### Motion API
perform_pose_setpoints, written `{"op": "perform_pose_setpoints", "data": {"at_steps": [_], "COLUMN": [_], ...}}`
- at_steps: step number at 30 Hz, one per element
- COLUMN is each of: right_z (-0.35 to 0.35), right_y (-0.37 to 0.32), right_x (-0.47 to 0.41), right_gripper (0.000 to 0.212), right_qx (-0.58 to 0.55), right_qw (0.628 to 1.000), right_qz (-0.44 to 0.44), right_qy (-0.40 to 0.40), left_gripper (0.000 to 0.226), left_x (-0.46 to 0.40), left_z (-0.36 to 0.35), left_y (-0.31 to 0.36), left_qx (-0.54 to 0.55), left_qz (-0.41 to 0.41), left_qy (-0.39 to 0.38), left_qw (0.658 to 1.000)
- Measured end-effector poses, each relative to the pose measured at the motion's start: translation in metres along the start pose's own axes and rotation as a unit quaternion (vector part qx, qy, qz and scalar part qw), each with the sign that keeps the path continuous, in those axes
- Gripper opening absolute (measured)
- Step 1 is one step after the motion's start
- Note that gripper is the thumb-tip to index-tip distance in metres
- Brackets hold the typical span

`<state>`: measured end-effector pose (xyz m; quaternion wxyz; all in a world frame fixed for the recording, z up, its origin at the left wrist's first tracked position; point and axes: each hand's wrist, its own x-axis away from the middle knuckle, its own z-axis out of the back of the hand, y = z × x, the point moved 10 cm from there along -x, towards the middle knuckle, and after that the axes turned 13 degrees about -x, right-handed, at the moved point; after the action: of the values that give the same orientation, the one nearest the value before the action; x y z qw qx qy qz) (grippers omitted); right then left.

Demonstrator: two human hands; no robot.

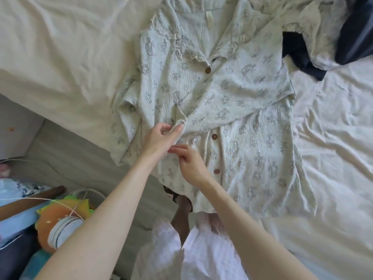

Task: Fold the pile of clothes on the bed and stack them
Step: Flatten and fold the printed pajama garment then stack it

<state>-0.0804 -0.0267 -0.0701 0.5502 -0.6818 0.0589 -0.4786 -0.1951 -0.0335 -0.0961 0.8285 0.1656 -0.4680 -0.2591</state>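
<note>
A pale green printed button-up shirt (pixel 232 93) with brown buttons and a lace collar lies spread on the bed, front side up, its hem hanging over the bed's edge. My left hand (pixel 161 136) pinches a lace-trimmed fold of the shirt near the left side. Just below it, my right hand (pixel 189 162) hovers over the shirt's lower front with its fingers loosely curled, holding nothing that I can see. More clothes sit at the back right: a matching pale printed piece (pixel 314 21) and a dark navy garment (pixel 302 51).
The white crumpled bed sheet (pixel 333 128) stretches to the right and back left. Beside the bed on the floor at lower left lie an orange and yellow plush toy (pixel 58 211), a white cable and blue fabric.
</note>
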Motion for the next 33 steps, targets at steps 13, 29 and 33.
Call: {"op": "perform_pose_setpoints", "data": {"at_steps": [13, 29, 33], "right_z": [0.045, 0.079, 0.068], "right_y": [0.044, 0.028, 0.031], "right_x": [-0.014, 0.017, 0.023], "right_gripper": [0.013, 0.013, 0.018], "right_qx": [-0.599, -0.36, -0.268], "right_qw": [0.756, 0.885, 0.927], "right_qz": [-0.179, -0.093, -0.122], "right_qy": [0.195, 0.281, 0.23], "left_gripper": [0.023, 0.02, 0.01], "left_x": [-0.005, 0.005, 0.013], "left_z": [0.041, 0.042, 0.036], "left_y": [-0.053, -0.013, -0.04], "left_qx": [0.133, 0.061, 0.1], "left_qz": [0.171, -0.012, 0.019], "left_qy": [0.004, -0.038, -0.056], "left_qw": [0.976, 0.997, 0.993]}}
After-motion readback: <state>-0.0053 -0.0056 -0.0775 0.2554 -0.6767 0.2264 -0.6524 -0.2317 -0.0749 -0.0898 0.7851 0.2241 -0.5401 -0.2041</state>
